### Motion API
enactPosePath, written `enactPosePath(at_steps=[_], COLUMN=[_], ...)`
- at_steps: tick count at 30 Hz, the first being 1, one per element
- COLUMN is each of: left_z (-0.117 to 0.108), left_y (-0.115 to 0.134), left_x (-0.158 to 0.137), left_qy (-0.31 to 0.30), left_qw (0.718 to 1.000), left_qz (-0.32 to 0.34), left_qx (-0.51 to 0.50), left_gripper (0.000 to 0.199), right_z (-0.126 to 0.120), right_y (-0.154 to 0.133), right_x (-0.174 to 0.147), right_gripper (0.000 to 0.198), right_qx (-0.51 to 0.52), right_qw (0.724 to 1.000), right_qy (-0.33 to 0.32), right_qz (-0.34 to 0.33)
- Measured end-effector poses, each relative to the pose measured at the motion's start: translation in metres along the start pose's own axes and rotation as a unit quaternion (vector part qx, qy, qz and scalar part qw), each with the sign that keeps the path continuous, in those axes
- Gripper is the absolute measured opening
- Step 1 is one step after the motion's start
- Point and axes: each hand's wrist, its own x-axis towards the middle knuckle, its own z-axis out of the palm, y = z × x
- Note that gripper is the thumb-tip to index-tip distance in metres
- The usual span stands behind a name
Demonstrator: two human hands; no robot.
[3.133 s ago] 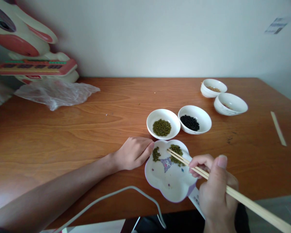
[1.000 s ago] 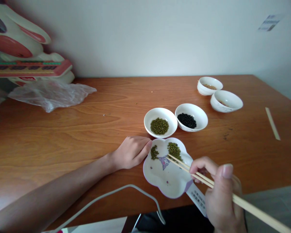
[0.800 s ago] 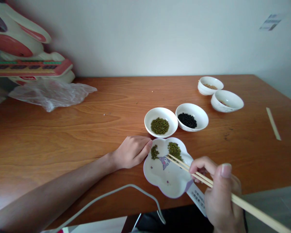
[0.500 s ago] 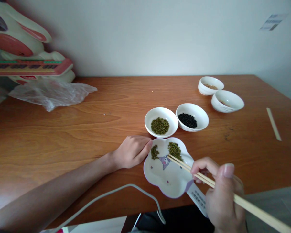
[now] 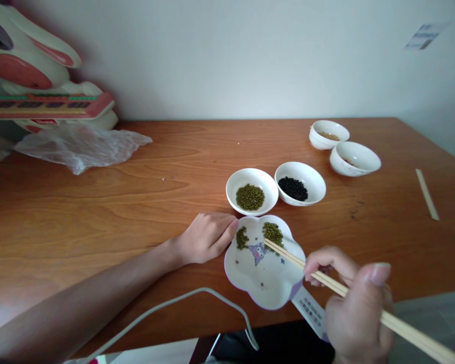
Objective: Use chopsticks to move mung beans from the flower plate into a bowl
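My right hand (image 5: 358, 303) is closed around a pair of wooden chopsticks (image 5: 293, 259). Their tips touch or hover over the larger pile of green mung beans (image 5: 273, 232) in a white flower-shaped plate (image 5: 250, 275) with a purple rim and a handle. A smaller pile of mung beans (image 5: 241, 237) lies at the plate's upper left. My left hand (image 5: 208, 236) rests on the table with curled fingers, its thumb side gripping the plate's left rim. Behind the plate stand a white bowl of mung beans (image 5: 250, 197) and a white bowl of black beans (image 5: 293, 188).
Two more white bowls, one with tan contents (image 5: 329, 135) and one in front of it (image 5: 355, 161), stand at the back right. A chopstick sleeve-like strip (image 5: 426, 194) lies far right. A plastic bag (image 5: 85, 146) and a toy keyboard (image 5: 49, 105) are at left; a white cable (image 5: 205, 289) crosses in front.
My right hand has shifted slightly right, and the chopstick tips have moved a little right and up to the larger bean pile. My left hand stays at the rim.
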Motion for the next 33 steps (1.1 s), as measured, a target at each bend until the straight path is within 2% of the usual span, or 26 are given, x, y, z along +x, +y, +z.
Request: enactPosePath(at_steps=[4, 9, 16, 33], left_z=[0.001, 0.001, 0.002, 0.001], left_y=[-0.001, -0.002, -0.002, -0.002], left_x=[0.000, 0.000, 0.000, 0.000], left_qy=[0.003, 0.003, 0.004, -0.001], left_qw=[1.000, 1.000, 1.000, 1.000], left_qz=[0.003, 0.005, 0.007, 0.004], left_qx=[-0.001, -0.003, -0.006, -0.004], left_gripper=[0.040, 0.040, 0.039, 0.038], right_z=[0.000, 0.006, 0.012, 0.013], right_y=[0.003, 0.001, 0.002, 0.005], right_x=[0.001, 0.003, 0.006, 0.005], right_gripper=[0.088, 0.084, 0.080, 0.079], right_qx=[0.019, 0.031, 0.026, 0.024], right_qw=[1.000, 0.998, 0.996, 0.997], right_qy=[-0.018, -0.061, -0.086, -0.062], right_qz=[0.003, -0.005, -0.021, -0.031])
